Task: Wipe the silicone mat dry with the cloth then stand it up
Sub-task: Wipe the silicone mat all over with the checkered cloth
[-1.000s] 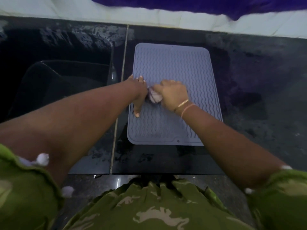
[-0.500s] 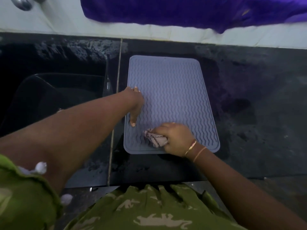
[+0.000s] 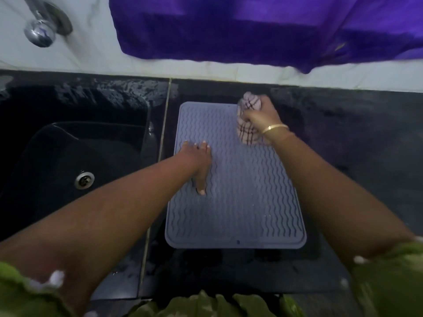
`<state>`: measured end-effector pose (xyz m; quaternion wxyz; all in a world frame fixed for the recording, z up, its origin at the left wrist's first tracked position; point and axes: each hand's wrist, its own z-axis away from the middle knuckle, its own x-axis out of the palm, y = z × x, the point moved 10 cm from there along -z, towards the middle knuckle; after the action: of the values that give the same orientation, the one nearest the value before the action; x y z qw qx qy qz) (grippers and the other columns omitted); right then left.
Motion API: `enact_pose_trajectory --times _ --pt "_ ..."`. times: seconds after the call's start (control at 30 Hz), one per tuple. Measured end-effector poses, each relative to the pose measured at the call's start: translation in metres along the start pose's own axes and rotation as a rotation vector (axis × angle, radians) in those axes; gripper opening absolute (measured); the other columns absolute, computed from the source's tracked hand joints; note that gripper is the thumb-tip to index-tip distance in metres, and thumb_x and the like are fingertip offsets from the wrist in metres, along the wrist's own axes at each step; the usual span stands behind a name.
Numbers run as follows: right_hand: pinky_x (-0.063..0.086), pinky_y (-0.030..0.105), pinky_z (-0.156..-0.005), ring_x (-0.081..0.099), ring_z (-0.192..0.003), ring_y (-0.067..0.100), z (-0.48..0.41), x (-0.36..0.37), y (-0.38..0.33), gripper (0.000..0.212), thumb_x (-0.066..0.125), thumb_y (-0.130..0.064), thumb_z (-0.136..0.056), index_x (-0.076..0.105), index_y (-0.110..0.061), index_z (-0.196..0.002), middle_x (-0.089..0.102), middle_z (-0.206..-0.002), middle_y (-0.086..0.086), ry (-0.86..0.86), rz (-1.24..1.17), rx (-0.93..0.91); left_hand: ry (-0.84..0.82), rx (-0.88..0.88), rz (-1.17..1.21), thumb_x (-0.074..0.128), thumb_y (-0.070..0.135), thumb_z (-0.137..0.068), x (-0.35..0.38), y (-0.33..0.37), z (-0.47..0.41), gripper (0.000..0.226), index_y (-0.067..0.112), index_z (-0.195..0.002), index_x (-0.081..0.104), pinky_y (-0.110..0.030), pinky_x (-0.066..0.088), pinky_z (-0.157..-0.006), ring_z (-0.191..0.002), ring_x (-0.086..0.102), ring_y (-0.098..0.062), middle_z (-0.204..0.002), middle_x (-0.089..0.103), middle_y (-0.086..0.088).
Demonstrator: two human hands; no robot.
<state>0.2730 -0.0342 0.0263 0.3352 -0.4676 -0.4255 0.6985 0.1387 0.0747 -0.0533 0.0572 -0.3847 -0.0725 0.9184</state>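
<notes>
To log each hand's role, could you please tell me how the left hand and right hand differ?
The left hand lies flat on the silicone mat, holding nothing; the right hand grips the bunched checked cloth. The left hand is by the mat's left edge; the right hand at its far right corner. The right wrist wears a gold bangle; the left wrist is bare. Both are over the mat.

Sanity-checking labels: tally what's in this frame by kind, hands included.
silicone mat: 1
checked cloth: 1
hands: 2, left hand flat on the mat, right hand gripping the cloth
sink: 1
tap: 1
purple fabric: 1
black countertop: 1
Total: 8
</notes>
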Motion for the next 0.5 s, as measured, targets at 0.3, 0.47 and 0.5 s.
enact_pose_trajectory --times 0.3,0.47,0.5 --pt "0.039 0.05 -0.101 0.052 -0.117 0.036 -0.09 0.08 0.003 0.044 0.054 -0.019 -0.084 0.048 -0.024 -0.127 0.056 -0.125 0.013 -0.114 1.07 -0.303 -0.095 -0.065 -0.169 0.078 0.056 -0.065 -0.004 0.01 -0.01 0.135 0.003 -0.149 -0.013 -0.053 -0.002 -0.118 -0.147 -0.004 -0.036 -0.158 -0.015 -0.017" --pt "0.032 0.052 -0.105 0.048 -0.119 0.037 -0.076 0.08 0.006 0.04 0.05 -0.025 -0.088 0.051 -0.021 -0.128 0.053 -0.126 0.014 -0.056 1.188 -0.28 -0.097 -0.052 -0.179 0.079 0.054 -0.066 -0.007 0.011 -0.006 0.133 0.002 -0.15 -0.011 -0.05 -0.001 -0.117 -0.147 -0.003 -0.036 -0.158 -0.012 -0.019" --pt "0.03 0.052 -0.105 0.047 -0.119 0.036 -0.068 0.08 0.008 0.039 0.05 -0.026 -0.088 0.052 -0.021 -0.127 0.053 -0.126 0.013 -0.073 1.192 -0.295 -0.096 -0.05 -0.188 0.079 0.055 -0.065 -0.007 0.011 -0.006 0.134 0.001 -0.15 -0.01 -0.05 -0.001 -0.118 -0.147 -0.003 -0.036 -0.158 -0.011 -0.019"
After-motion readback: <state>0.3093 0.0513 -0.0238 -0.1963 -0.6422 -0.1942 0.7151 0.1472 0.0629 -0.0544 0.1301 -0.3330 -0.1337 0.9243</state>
